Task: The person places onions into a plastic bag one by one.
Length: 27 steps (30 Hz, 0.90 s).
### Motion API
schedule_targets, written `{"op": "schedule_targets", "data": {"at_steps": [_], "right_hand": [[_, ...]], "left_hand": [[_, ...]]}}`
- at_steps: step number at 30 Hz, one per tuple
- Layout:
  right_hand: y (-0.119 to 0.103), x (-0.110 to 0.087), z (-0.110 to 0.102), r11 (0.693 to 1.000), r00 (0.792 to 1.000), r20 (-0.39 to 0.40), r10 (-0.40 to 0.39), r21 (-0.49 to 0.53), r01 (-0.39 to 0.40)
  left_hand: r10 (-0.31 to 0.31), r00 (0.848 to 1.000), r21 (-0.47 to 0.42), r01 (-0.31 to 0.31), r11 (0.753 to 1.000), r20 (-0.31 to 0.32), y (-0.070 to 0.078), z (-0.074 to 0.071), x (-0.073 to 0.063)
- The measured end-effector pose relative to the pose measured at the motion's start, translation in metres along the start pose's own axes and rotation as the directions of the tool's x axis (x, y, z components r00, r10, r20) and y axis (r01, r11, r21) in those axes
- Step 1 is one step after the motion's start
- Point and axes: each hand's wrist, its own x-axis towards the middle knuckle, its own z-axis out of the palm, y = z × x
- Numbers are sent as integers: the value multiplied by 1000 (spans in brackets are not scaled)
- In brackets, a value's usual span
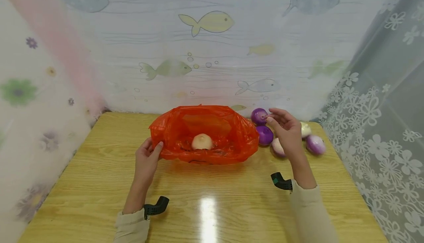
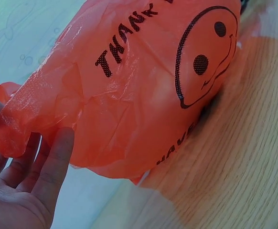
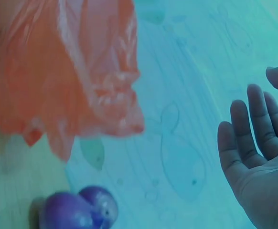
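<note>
An orange-red plastic bag lies on its side on the table, mouth facing me, with a pale, whitish onion inside. My left hand pinches the bag's left edge between thumb and fingers; in the left wrist view, black lettering and a smiley face show on the plastic. My right hand hovers over the onions right of the bag, fingers loosely bent and holding nothing. Near it are a purple onion, another purple onion and a pinkish-white onion partly hidden by the hand.
Farther right sit a white onion and a light purple onion. The wooden table ends at a fish-print curtain behind the bag. A flower-patterned lace curtain hangs along the right side.
</note>
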Motion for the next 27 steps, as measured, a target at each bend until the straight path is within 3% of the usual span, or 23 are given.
{"op": "schedule_targets", "data": {"at_steps": [8,12,16,21,27], "right_hand": [[25,-11,-40,997,986,-155,61,57,-53],[40,-19,-54,994,962,-253,106,29,-102],[54,-26,-67,983,932,-334,142,-64,-173],[68,-34,-81,943,912,-358,200,-182,-278],[74,-43,-91,846,913,-263,313,-359,-394]], "left_hand": [[-10,1000,-6,10,1000,0,1,-1,0],[-14,1000,-13,14,1000,-3,-1,0,0],[-17,1000,-9,17,1000,-8,-1,0,-1],[-22,1000,-1,22,1000,-9,0,0,-2],[-31,999,7,31,1000,-21,1,0,-2]]}}
